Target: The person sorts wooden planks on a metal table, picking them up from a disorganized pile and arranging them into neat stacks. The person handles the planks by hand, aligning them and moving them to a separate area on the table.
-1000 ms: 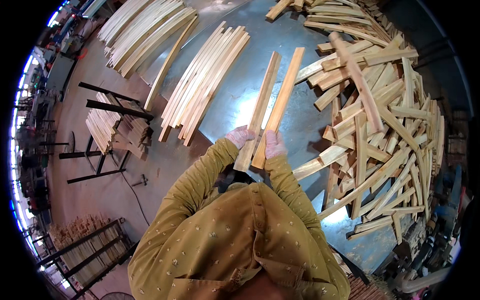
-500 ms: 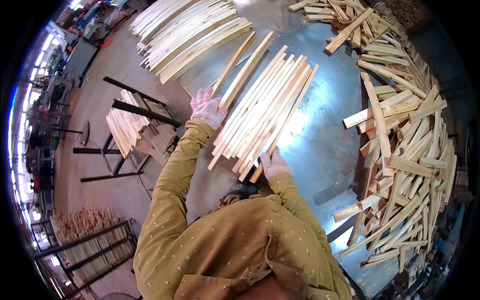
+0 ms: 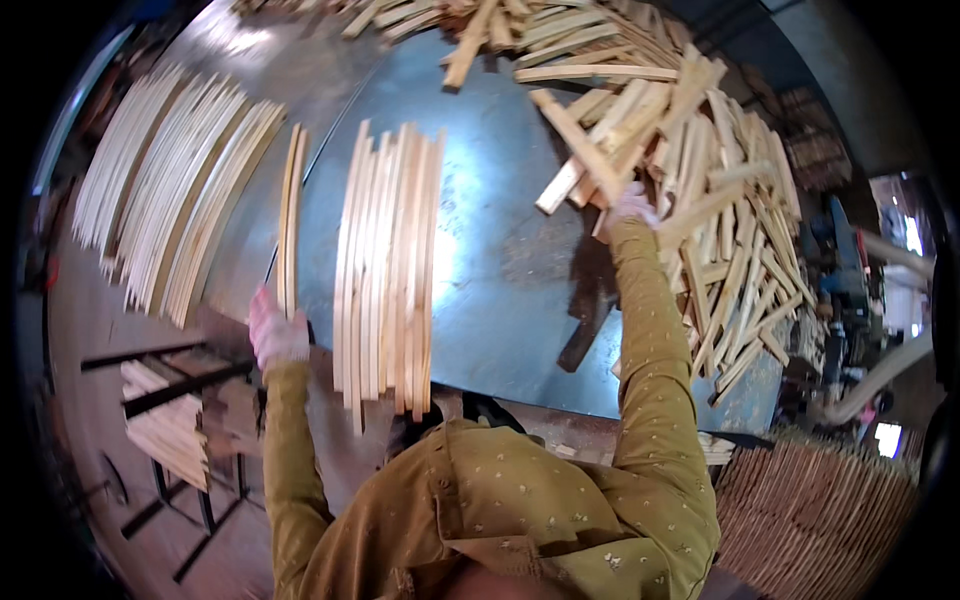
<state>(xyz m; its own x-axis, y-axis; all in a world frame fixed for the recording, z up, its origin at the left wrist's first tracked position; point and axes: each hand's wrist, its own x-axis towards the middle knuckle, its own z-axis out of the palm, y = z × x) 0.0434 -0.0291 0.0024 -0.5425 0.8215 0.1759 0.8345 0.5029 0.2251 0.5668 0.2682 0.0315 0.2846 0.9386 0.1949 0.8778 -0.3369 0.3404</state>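
My left hand [image 3: 277, 332], in a pinkish glove, is closed around the near ends of two narrow wooden strips [image 3: 290, 225] lying side by side on the metal table. Right of them lies a row of pale wooden strips [image 3: 385, 270], roughly parallel, their near ends uneven and jutting past the table edge. My right hand [image 3: 632, 207], gloved too, reaches into a loose heap of wooden strips [image 3: 735, 225] on the right. It touches the lower end of a slanting strip [image 3: 575, 145]. Motion blur hides whether its fingers grip that strip.
Larger rows of strips [image 3: 180, 190] lie at the far left of the blue-grey metal table [image 3: 500, 330]. A dark metal frame [image 3: 190, 385] holding more wood stands left of the table. Stacked wood [image 3: 815, 510] rises at the lower right.
My view has turned right. My right hand has left the near end of the strip row and reached the loose heap. The two strips by my left hand now lie close together.
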